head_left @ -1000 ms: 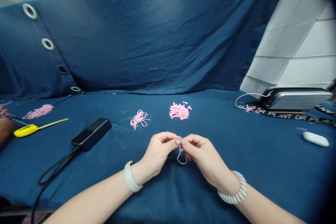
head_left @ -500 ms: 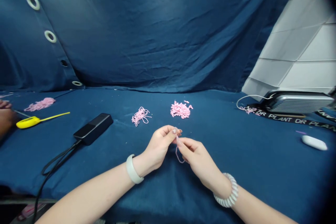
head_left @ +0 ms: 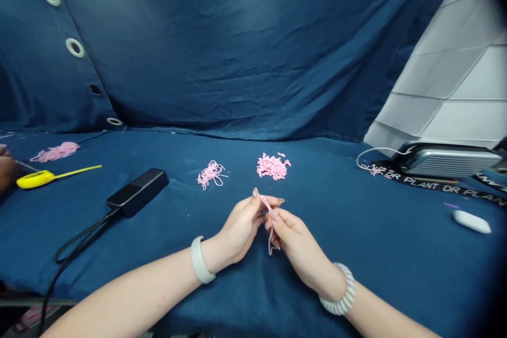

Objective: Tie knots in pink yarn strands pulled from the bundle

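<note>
A thin pink strand of yarn runs between my two hands, with a loop of it hanging below the fingers. My left hand is closed on the upper part, thumb raised and the yarn crossing its fingers. My right hand pinches the strand just to the right, its fingertips close to the left fingers. Beyond the hands lie a heap of short pink yarn pieces and, left of it, a loose tangle of longer pink strands.
At left are a black box with a cable, a yellow-handled tool, a pink yarn bundle and another person's hand. A silver-black device, a lettered strap and a white case lie right. Blue cloth hangs behind.
My left thumb has lifted and the fingers have spread slightly, showing the yarn across them. The right hand has dropped a little. The hanging loop has become narrower and lower.
</note>
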The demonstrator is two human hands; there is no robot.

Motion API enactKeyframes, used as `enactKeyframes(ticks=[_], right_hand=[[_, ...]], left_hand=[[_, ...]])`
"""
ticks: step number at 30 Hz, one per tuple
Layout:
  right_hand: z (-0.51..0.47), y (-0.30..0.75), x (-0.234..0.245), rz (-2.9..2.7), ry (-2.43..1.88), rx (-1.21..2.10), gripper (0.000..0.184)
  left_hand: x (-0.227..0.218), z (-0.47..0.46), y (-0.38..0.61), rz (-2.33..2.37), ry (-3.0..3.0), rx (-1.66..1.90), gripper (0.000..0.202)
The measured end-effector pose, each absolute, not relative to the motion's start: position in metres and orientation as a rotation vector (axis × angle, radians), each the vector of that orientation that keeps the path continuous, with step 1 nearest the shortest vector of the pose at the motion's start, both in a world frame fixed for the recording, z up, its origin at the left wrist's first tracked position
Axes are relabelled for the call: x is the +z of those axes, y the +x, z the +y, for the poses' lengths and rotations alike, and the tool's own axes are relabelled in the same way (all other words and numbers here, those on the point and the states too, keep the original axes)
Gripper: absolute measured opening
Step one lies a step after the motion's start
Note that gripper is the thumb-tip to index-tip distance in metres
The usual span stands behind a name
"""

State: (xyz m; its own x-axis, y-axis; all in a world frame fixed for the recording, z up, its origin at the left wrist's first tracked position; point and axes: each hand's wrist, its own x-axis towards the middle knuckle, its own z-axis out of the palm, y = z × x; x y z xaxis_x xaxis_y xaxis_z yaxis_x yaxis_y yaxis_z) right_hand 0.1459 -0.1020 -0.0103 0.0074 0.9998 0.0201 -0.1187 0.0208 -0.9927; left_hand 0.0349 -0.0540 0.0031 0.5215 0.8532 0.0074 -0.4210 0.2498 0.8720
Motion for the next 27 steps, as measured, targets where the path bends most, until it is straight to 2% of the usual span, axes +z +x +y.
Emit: enactKeyframes(ticks=[8, 15, 27], right_hand=[[-0.102, 0.144, -0.017, -1.047, -1.065, 1.291, 0.037], [-0.102, 0.145, -0.012, -1.140, -1.071, 1.262, 0.037], [-0.100, 0.154, -0.009, -1.144, -1.141, 1.290, 0.035]], left_hand=[[-0.001, -0.058, 0.036, 0.534, 1.001, 0.962, 0.016], [0.003, -0.056, 0.031, 0.569, 1.051, 0.882, 0.024], [0.001, -0.048, 0.028, 0.632, 1.078, 0.905, 0.025]])
